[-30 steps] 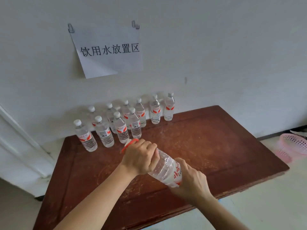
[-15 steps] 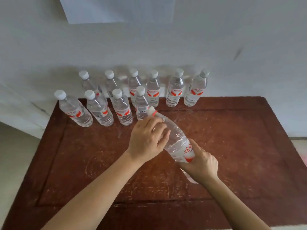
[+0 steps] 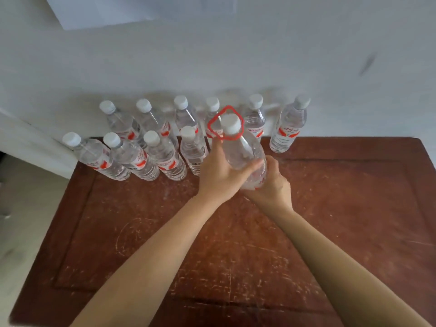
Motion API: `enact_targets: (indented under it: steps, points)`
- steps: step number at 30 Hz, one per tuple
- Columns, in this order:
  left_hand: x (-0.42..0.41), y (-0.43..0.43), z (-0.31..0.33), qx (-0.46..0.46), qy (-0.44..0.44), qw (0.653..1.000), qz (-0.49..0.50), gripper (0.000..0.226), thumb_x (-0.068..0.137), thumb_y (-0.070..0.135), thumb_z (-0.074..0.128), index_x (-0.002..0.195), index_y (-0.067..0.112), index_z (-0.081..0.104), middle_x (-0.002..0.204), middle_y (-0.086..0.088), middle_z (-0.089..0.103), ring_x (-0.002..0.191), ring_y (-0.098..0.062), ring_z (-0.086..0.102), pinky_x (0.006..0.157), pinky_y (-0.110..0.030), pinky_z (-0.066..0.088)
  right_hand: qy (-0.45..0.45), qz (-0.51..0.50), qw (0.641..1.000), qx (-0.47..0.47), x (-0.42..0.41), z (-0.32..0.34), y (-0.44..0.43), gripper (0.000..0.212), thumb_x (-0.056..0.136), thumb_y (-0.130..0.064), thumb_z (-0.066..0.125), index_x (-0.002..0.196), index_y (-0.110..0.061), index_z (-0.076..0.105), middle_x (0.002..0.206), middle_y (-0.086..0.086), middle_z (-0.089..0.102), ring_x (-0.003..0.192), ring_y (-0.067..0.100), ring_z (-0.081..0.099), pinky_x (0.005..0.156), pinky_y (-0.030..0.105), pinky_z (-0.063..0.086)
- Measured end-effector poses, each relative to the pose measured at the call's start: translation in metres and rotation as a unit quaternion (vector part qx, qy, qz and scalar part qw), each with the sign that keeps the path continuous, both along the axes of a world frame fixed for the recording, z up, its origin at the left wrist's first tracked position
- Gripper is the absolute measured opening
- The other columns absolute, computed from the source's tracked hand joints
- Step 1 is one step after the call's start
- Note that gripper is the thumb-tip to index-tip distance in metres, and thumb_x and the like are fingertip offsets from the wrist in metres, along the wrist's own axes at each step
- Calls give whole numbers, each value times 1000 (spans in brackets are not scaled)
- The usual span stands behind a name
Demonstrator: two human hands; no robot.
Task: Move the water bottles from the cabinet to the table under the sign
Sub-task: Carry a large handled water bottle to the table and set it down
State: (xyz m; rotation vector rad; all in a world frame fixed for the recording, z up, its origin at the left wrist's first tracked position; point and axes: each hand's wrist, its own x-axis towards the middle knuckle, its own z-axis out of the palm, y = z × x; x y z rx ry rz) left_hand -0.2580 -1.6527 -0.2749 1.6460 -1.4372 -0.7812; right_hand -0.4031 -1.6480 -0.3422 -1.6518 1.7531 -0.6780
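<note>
Both hands on the held bottle [image 3: 240, 152] at the front row's right end.
I see ten standing bottles [image 3: 165, 159] crowding the back of the surface [image 3: 342, 220] under the sign [image 3: 141, 10], the nearest just left of my grip. The held bottle is clear, white-capped, almost upright, with a red loop at the neck. My left hand [image 3: 217, 178] wraps its middle, and my right hand [image 3: 271, 187] fingers [image 3: 273, 166] curl round its lower body. Its base is hidden.

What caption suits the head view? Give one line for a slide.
Left hand and right hand grip a red-handled water bottle beside ten smaller bottles on the wooden table.
</note>
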Motion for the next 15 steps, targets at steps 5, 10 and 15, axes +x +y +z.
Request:
enact_targets:
  steps: [5, 10, 15]
  points:
    - [-22, -11, 9, -9, -90, 993, -78, 75, 72, 60, 82, 128, 21, 48, 115, 13, 66, 104, -8, 65, 86, -28, 52, -5, -23, 999, 35, -15, -9, -10, 100, 68, -49, 88, 145, -19, 32, 114, -4, 68, 102, 26, 69, 80, 34, 53]
    - [-34, -2, -8, -32, -108, 989, -99, 89, 71, 66, 79, 138, 18, 45, 127, 4, 65, 117, -15, 63, 93, -39, 53, -2, -36, 998, 54, -19, -19, 1, 86, 76, -52, 80, 147, -25, 38, 107, -26, 50, 100, 25, 71, 75, 28, 48]
    - [-11, -2, -12, -20, -86, 993, -83, 76, 74, 60, 82, 129, 20, 48, 113, 11, 67, 103, -9, 66, 78, -14, 46, -18, -26, 998, 57, -5, -3, 4, 100, 74, -53, 83, 148, -25, 22, 135, 4, 62, 109, 31, 68, 86, 45, 57]
